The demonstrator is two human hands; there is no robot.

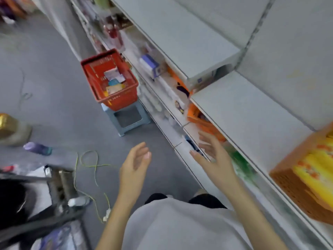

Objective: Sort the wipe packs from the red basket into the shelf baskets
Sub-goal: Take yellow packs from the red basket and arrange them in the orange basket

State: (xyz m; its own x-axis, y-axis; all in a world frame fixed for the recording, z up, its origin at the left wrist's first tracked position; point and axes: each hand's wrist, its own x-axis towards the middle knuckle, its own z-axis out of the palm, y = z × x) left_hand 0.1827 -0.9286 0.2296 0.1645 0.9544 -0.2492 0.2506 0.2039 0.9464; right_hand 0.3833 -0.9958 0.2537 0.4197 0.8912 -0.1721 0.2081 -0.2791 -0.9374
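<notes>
A red basket (93, 76) stands on a small blue-grey stool (126, 118) in the aisle, ahead and to the left. Several wipe packs (114, 81) lie inside it, white, blue and yellow. An orange shelf basket (203, 123) sits on a lower shelf to the right, partly hidden under the shelf board above. Another orange basket (292, 188) with yellow packs rests on the upper shelf at the far right. My left hand (135, 166) hangs over the floor, fingers apart and empty. My right hand (214, 156) is spread open beside the lower shelf edge, holding nothing.
White shelving (234, 109) runs along the right side with blurred boxes and packs. A green cord (90, 165) loops on the grey floor. A purple bottle (37, 147) and a gold-topped container (10, 129) lie at the left. A dark cart (45, 204) fills the lower left.
</notes>
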